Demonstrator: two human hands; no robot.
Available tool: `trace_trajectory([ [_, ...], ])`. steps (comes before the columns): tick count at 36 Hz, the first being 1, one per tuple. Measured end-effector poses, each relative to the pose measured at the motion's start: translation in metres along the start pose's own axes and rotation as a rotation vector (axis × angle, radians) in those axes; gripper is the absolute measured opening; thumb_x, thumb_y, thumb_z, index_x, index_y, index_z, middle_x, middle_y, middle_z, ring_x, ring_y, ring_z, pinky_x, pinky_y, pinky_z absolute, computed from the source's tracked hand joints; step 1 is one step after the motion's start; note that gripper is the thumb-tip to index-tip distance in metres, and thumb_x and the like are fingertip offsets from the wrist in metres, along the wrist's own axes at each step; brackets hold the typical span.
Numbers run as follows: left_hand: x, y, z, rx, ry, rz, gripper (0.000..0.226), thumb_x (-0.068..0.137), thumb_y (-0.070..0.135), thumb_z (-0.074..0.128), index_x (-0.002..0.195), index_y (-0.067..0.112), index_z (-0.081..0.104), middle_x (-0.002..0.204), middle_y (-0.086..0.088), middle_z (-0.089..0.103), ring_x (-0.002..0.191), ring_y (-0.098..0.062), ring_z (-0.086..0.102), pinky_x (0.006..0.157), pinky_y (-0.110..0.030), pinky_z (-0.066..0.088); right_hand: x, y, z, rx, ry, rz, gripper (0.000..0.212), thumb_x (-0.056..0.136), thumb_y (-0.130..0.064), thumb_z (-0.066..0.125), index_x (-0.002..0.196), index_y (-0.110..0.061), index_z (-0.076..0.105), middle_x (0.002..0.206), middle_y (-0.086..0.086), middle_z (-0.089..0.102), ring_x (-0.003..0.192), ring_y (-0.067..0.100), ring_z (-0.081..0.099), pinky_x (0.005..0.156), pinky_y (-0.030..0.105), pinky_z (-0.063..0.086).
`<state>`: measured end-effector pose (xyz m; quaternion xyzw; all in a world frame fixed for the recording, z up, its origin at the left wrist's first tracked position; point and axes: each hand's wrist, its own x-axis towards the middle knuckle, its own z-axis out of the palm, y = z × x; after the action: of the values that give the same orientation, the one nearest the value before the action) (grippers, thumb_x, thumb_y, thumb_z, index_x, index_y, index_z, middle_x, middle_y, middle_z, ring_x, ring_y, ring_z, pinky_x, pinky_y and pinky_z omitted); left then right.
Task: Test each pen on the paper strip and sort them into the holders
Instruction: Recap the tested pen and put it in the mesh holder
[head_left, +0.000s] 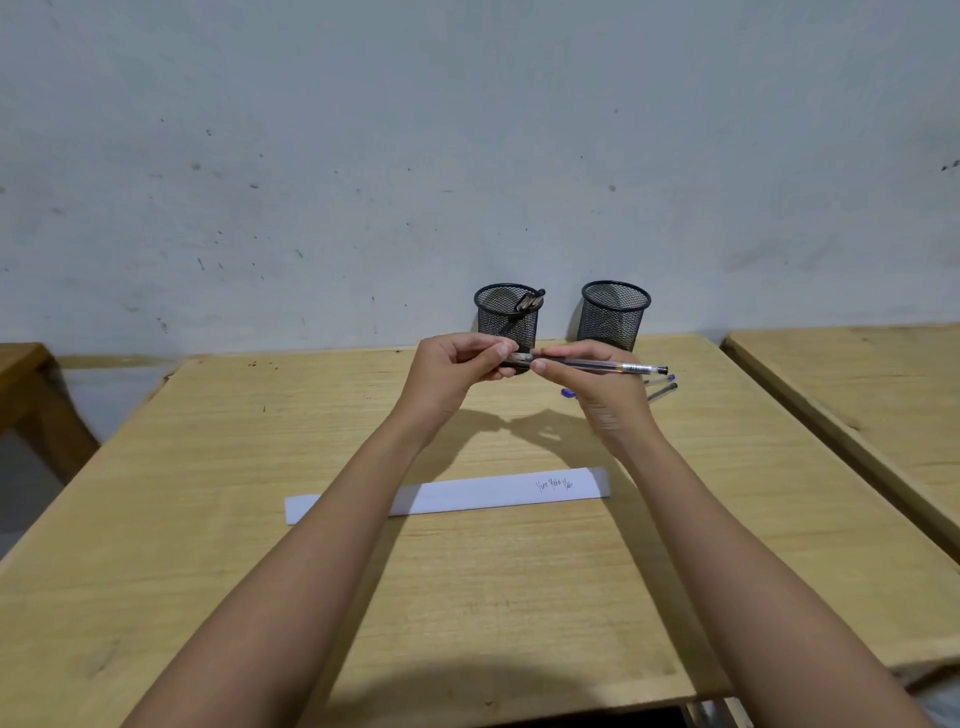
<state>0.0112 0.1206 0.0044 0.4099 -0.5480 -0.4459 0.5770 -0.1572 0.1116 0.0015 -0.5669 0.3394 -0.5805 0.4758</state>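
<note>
I saw a clear-barrelled pen (597, 365) held level above the worktop (208, 519), its dark cap end pinched in the left hand (457, 364), the right hand (587, 376) gripping its barrel; fingers closed. Scribbles marked the paper strip (467, 496).

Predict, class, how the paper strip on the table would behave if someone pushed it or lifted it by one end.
The paper strip looks thin and lies flat on the table, so it would probably slide easily when pushed. Long and narrow, it would likely droop if lifted by one end. It appears very light, so a breeze might shift it.
</note>
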Motion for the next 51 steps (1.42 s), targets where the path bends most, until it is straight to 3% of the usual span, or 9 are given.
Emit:
trace_trajectory([
  [6, 0.006, 0.011, -0.002, 0.109, -0.041, 0.044, 0.015, 0.085, -0.001, 0.06, 0.099, -0.003, 0.067, 0.066, 0.009, 0.071, 0.061, -0.003, 0.066, 0.067, -0.012, 0.053, 0.006, -0.004, -0.01, -0.005, -0.053, 0.062, 0.017, 0.063, -0.023, 0.082, 0.076, -0.018, 0.074, 0.08, -0.001, 0.075, 0.086, 0.021, 0.063, 0.077, 0.027, 0.043],
  [10, 0.013, 0.015, -0.018, 0.173, -0.001, 0.053, 0.012, 0.086, 0.001, 0.061, 0.095, 0.0, 0.068, 0.075, 0.0, 0.07, 0.063, -0.005, 0.067, 0.07, -0.015, 0.054, 0.008, -0.007, -0.028, 0.165, -0.016, 0.09, 0.014, 0.073, 0.0, 0.067, 0.075, -0.012, 0.074, 0.071, 0.0, 0.073, 0.068, 0.01, 0.067, 0.067, 0.015, 0.05],
  [22, 0.044, 0.031, -0.004, 0.411, 0.039, 0.205, 0.011, 0.084, 0.016, 0.067, 0.093, 0.014, 0.073, 0.086, 0.002, 0.072, 0.082, -0.006, 0.066, 0.081, -0.017, 0.05, 0.031, -0.006, -0.026, -0.662, -0.199, 0.048, 0.031, 0.066, 0.002, 0.079, 0.073, -0.027, 0.069, 0.071, -0.002, 0.068, 0.062, 0.007, 0.063, 0.06, 0.016, 0.051],
  [27, 0.065, 0.029, 0.0, 0.339, 0.078, 0.163, 0.018, 0.089, 0.029, 0.06, 0.093, 0.017, 0.072, 0.093, -0.001, 0.073, 0.096, -0.018, 0.067, 0.093, -0.033, 0.051, 0.047, 0.005, -0.027, -0.536, 0.002, -0.017, 0.033, 0.072, 0.008, 0.07, 0.069, -0.02, 0.054, 0.072, 0.001, 0.062, 0.064, 0.014, 0.058, 0.069, 0.024, 0.051],
  [31, 0.075, 0.012, -0.01, 0.514, 0.081, 0.067, 0.027, 0.09, 0.027, 0.059, 0.11, 0.01, 0.065, 0.098, 0.002, 0.063, 0.095, -0.01, 0.057, 0.081, -0.013, 0.042, 0.069, 0.005, -0.032, -0.285, 0.2, -0.068, 0.025, 0.079, 0.001, 0.068, 0.078, -0.018, 0.051, 0.08, 0.005, 0.063, 0.078, 0.013, 0.065, 0.077, 0.02, 0.053],
  [36, 0.087, -0.026, -0.02, 0.627, 0.001, -0.082, 0.064, 0.081, 0.035, 0.069, 0.134, 0.007, 0.045, 0.131, -0.009, 0.051, 0.123, -0.02, 0.048, 0.103, -0.036, 0.04, 0.104, 0.003, -0.022, 0.017, 0.28, -0.032, 0.019, 0.092, -0.004, 0.052, 0.078, -0.017, 0.048, 0.081, 0.002, 0.057, 0.092, 0.027, 0.065, 0.084, 0.029, 0.055],
  [40, 0.097, -0.038, -0.013, 0.541, 0.005, -0.065, 0.045, 0.08, 0.026, 0.072, 0.12, 0.016, 0.053, 0.115, 0.004, 0.054, 0.109, -0.012, 0.047, 0.093, -0.027, 0.039, 0.129, 0.016, -0.014, -0.16, 0.249, -0.064, 0.015, 0.087, -0.007, 0.06, 0.082, -0.019, 0.051, 0.089, 0.009, 0.061, 0.09, 0.025, 0.066, 0.081, 0.028, 0.055],
  [44, 0.105, -0.05, -0.005, 0.39, 0.012, -0.077, 0.043, 0.077, 0.02, 0.074, 0.111, 0.027, 0.048, 0.106, 0.015, 0.055, 0.103, -0.004, 0.052, 0.079, -0.009, 0.039, 0.143, 0.029, -0.012, -0.47, 0.182, -0.067, 0.019, 0.08, -0.009, 0.068, 0.08, -0.023, 0.055, 0.08, -0.006, 0.065, 0.076, 0.0, 0.064, 0.077, 0.022, 0.049],
  [51, 0.109, -0.062, 0.0, 0.274, 0.062, -0.056, 0.044, 0.078, 0.017, 0.074, 0.113, 0.024, 0.048, 0.104, 0.018, 0.056, 0.093, 0.012, 0.051, 0.067, 0.003, 0.041, 0.145, 0.035, -0.006, -0.669, 0.006, -0.012, 0.012, 0.085, -0.01, 0.062, 0.097, -0.007, 0.066, 0.098, 0.001, 0.065, 0.094, 0.009, 0.057, 0.083, 0.017, 0.04],
])
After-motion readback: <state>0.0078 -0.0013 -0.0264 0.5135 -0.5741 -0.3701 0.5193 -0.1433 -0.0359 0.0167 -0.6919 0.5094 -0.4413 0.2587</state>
